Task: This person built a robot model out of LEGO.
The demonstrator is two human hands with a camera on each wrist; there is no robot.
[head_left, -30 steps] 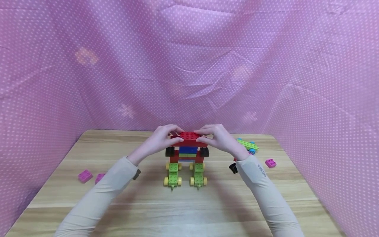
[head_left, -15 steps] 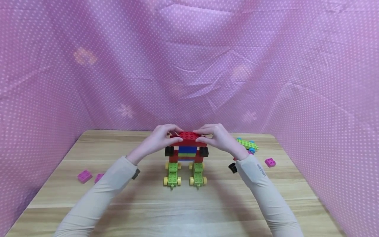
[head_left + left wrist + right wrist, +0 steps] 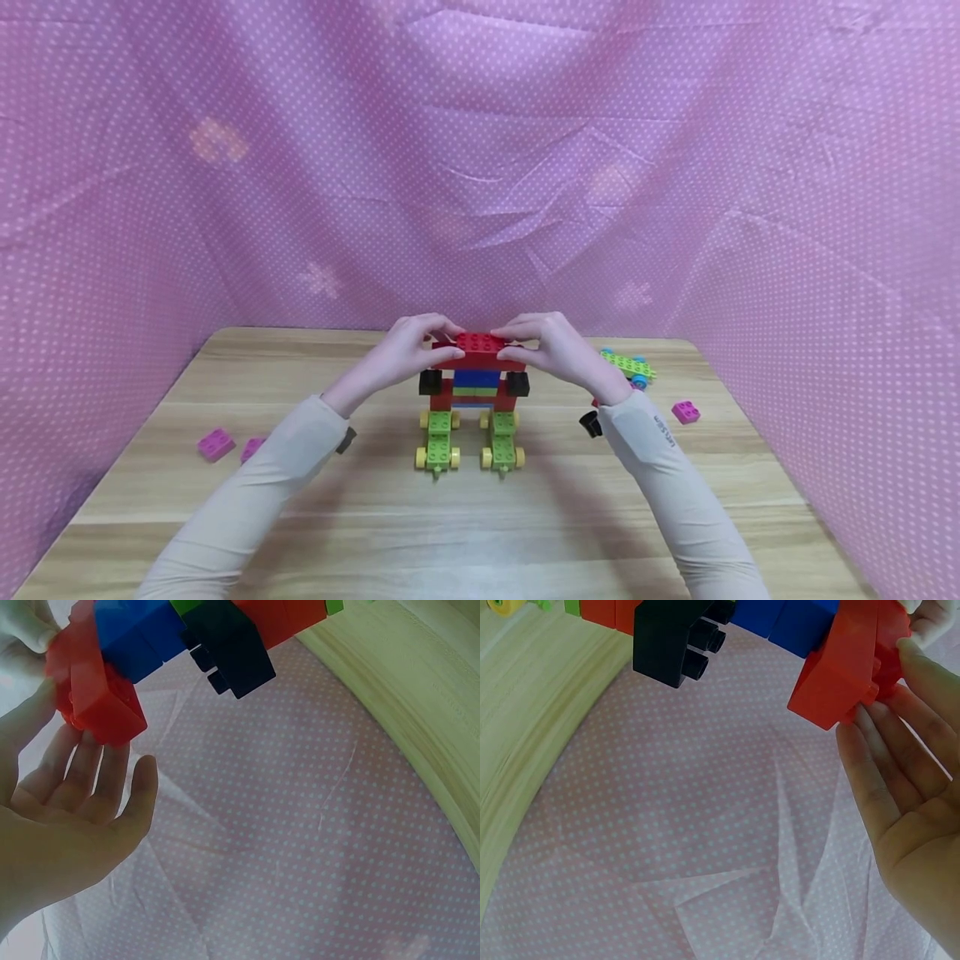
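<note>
A brick model stands mid-table: a red top brick [image 3: 478, 350] over blue bricks [image 3: 477, 379], black side bricks [image 3: 431, 382], and two green wheeled bases [image 3: 438, 439] with yellow wheels. My left hand [image 3: 438, 337] pinches the red brick's left end and my right hand [image 3: 517, 336] pinches its right end. In the left wrist view the left hand [image 3: 75, 761] has its fingers under the red brick [image 3: 94, 682]. The right wrist view shows the right hand [image 3: 885, 712] with fingers and thumb on the red brick [image 3: 847, 660], next to a black brick [image 3: 671, 637].
Two magenta bricks [image 3: 215, 445] lie at the left of the wooden table [image 3: 480, 517]. On the right are a magenta brick [image 3: 686, 412], a green plate with blue wheels [image 3: 627, 365] and a black piece [image 3: 590, 425]. Pink dotted cloth [image 3: 480, 167] walls in three sides.
</note>
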